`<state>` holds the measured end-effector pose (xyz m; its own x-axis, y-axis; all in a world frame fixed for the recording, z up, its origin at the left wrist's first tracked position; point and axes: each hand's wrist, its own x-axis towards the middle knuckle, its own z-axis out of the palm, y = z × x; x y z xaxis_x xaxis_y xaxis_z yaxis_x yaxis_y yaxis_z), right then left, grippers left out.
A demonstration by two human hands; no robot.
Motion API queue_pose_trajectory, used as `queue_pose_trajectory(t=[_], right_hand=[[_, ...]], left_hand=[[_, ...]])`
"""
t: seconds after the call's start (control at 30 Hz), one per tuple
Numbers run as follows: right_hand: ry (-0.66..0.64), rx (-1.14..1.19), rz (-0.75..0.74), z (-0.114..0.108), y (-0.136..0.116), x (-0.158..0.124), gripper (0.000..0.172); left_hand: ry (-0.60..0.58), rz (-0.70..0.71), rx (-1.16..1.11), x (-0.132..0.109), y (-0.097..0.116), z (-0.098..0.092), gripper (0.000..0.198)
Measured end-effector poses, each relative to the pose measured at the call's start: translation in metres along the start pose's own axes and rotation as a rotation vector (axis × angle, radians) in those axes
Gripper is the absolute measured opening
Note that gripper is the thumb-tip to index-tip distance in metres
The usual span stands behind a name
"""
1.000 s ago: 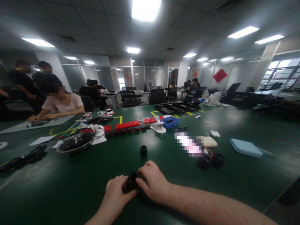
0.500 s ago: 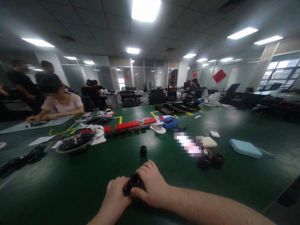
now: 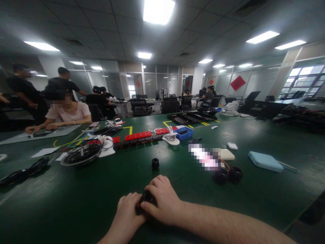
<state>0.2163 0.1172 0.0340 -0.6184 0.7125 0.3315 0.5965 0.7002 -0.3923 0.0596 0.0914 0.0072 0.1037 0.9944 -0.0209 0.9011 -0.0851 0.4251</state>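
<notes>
A black cylinder (image 3: 148, 198) sits between two bare hands, low over the near side of a green table (image 3: 76, 210); whether its base rests on the tabletop cannot be made out. The left hand (image 3: 128, 211) closes on it from the left, fingers bent around its side. The right hand (image 3: 164, 201) folds over it from the right, thumb laid across the near face and fingers curled on the far side, hiding much of the piece. Just beyond the hands, a small black cap (image 3: 155, 163) stands alone on the surface. To the right, a pair of round black parts (image 3: 235, 174) sit side by side near an orange wire (image 3: 225, 165), with a cream box (image 3: 226, 154) behind them and a light blue case (image 3: 266, 161) farther right. Across the middle of the table, a white clip (image 3: 171, 137) stands just beside a blue basket (image 3: 186, 135), and a row of red blocks (image 3: 138, 135) stretches leftward toward a metal bowl (image 3: 74, 165). At far left, a person in a pink shirt (image 3: 69, 114) leans over a pale mat (image 3: 11, 138), both forearms on the table.
</notes>
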Motion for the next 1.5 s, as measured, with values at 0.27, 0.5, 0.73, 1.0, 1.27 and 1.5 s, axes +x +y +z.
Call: queue_pose_trajectory(t=[0.27, 0.5, 0.73, 1.0, 1.27, 1.5], right_hand=[[0.029, 0.022, -0.055, 0.003, -0.001, 0.001, 0.032], [0.042, 0.025, -0.119, 0.005, -0.003, 0.000, 0.022], [0.037, 0.024, -0.177, 0.009, -0.004, -0.001, 0.019], [0.000, 0.032, -0.267, 0.009, -0.002, -0.001, 0.027], [-0.028, 0.048, -0.323, 0.010, -0.005, -0.003, 0.032], [-0.084, 0.016, -0.372, 0.006, -0.008, -0.005, 0.038]], left_hand=[[0.010, 0.020, 0.008, 0.000, 0.003, -0.001, 0.013], [-0.008, 0.008, 0.021, 0.000, 0.006, -0.003, 0.010], [-0.048, -0.013, 0.025, 0.000, 0.004, 0.000, 0.011], [-0.051, -0.045, 0.049, 0.000, 0.001, 0.003, 0.023], [-0.041, 0.002, 0.061, 0.002, -0.007, 0.008, 0.023], [-0.071, 0.050, 0.072, 0.003, -0.007, 0.008, 0.022]])
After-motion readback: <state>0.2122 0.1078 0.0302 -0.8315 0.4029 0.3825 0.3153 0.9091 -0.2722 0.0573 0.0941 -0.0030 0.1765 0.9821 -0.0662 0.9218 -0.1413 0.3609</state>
